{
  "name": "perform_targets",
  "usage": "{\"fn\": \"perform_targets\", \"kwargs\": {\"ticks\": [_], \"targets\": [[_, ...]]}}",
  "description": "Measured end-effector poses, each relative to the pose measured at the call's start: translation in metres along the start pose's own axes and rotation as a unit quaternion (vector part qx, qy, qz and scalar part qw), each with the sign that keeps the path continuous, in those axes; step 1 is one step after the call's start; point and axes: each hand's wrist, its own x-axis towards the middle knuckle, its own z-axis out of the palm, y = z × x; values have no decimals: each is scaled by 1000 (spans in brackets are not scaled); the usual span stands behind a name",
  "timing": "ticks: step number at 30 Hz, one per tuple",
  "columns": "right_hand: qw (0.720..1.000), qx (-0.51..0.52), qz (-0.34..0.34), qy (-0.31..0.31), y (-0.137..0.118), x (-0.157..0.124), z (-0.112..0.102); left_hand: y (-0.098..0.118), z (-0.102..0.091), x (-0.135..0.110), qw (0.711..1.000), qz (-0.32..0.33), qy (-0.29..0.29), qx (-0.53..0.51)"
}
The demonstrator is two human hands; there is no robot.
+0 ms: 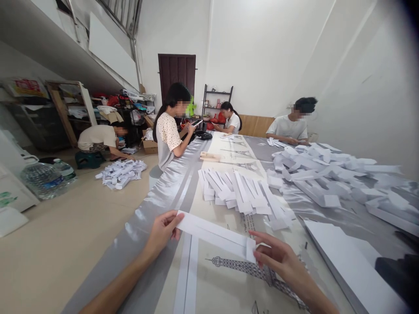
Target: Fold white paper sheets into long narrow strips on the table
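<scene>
A long, narrow folded white paper sleeve [212, 233] is stretched between my two hands above the table. My left hand [165, 229] pinches its far left end between thumb and fingers. At the right end, where a short flap is folded over, my right hand [273, 253] grips the edge with thumb below and fingers spread above. Just beyond lies a spread pile of similar white paper sleeves [235, 189]. To the right of my right hand is a stack of flat white paper sheets [350, 261].
A large heap of folded white paper [327, 170] covers the table's right side. The tablecloth [144, 244] has Eiffel Tower prints. Several people sit around the table; another person [100, 139] crouches left by a floor paper pile [121, 173]. Water bottles [44, 179] stand at the left.
</scene>
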Motion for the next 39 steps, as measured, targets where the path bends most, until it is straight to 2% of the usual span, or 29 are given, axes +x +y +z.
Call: {"fn": "perform_targets", "kwargs": {"ticks": [3,7,11,13,15,17,19,21,26,29,32,35,37,39], "targets": [[999,-10,-13,28,0,0,4,4,-1,0,1000,-3,-4,-14],[999,-20,-32,26,2,4,3,7,0,-2,1000,3,-21,-22],[995,-32,-52,81,3,5,-5,6,2,-3,999,0,-12,-41],[988,-47,-59,136,3,4,-12,1,2,-2,999,-4,-4,-40],[970,-62,-58,227,1,1,-17,-7,2,0,1000,-3,-10,-14],[942,-62,-45,326,-2,0,-20,-16,2,1,999,10,-36,38],[920,-45,-28,389,-4,0,-17,-23,4,1,992,30,-66,103],[921,-24,-20,389,-4,4,-11,-27,7,0,982,48,-87,160],[974,38,-31,223,7,19,2,-29,6,0,971,72,-102,202],[980,58,-45,184,9,21,3,-31,4,1,968,83,-112,209],[977,50,-45,201,4,17,1,-32,3,1,965,94,-118,214],[966,-13,-59,250,0,14,-9,-31,3,0,963,99,-120,219],[946,-99,-78,299,3,12,-28,-29,3,-1,962,103,-123,222],[908,-225,-81,344,12,11,-56,-28,4,-2,959,111,-129,225]]}}
